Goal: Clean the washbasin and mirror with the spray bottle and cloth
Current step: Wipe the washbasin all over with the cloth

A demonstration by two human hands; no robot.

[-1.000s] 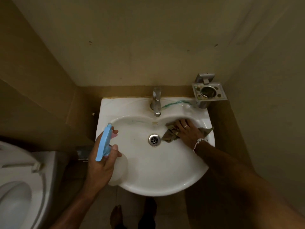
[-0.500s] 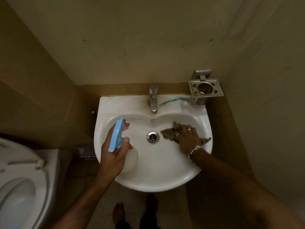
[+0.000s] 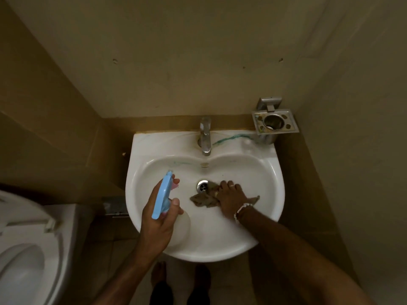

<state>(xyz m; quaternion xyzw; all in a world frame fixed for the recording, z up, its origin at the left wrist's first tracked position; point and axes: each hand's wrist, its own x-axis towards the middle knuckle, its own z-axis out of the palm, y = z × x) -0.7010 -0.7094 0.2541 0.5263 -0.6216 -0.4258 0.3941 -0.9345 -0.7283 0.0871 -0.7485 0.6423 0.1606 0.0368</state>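
The left hand [image 3: 157, 221] grips the spray bottle [image 3: 163, 194] by its neck, thumb curled round it, holding it over the left side of the basin [image 3: 220, 254]. The right hand [image 3: 231, 198], fingers straight and a bead bracelet [image 3: 241, 210] at the wrist, presses the brown cloth [image 3: 201, 200] flat on the bowl floor just right of the drain [image 3: 203, 186]. A tap [image 3: 205, 135] stands at the basin's back, with a green streak [image 3: 229, 138] and a metal holder [image 3: 274, 123] to its right, and a toilet [image 3: 26, 249] lies far left.

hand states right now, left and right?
left hand: closed, gripping the spray bottle.
right hand: open, fingers flat, pressing the cloth onto the washbasin beside the drain.
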